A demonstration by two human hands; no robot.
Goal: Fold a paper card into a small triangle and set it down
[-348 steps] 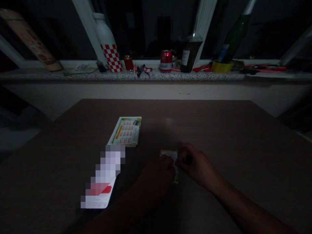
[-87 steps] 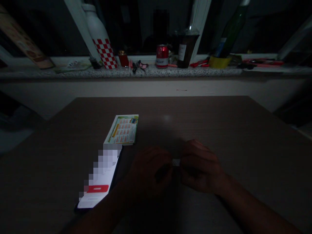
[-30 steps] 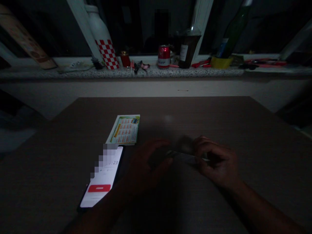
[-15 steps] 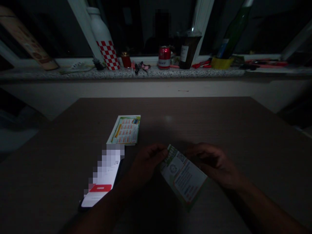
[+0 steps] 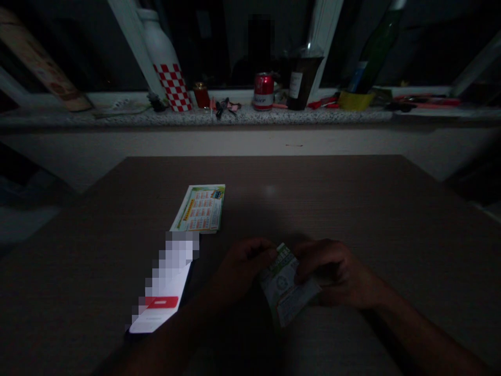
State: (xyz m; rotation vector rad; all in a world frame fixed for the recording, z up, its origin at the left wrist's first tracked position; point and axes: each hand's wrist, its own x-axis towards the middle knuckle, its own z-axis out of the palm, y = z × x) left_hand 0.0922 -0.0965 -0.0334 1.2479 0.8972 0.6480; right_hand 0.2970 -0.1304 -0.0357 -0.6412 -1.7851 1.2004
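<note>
my left hand (image 5: 246,269), lower centre of the frame: thumb and fingers pinching the upper left edge of a printed leaflet (image 5: 287,297). leaflet lies askew to the frame, green band along its top, print too dim to read. my right hand (image 5: 338,274), just right of it: fingers bent over the leaflet's face, thumb near its right corner; whether they press together on it, i cannot tell. left of centre: stack of printed cards (image 5: 201,209), flat on the desk (image 5: 332,193). lower left: phone (image 5: 160,303), screen lit. top of frame: window sill (image 5: 242,120) carrying checkered bottle (image 5: 172,78) and red can (image 5: 263,89).
</note>
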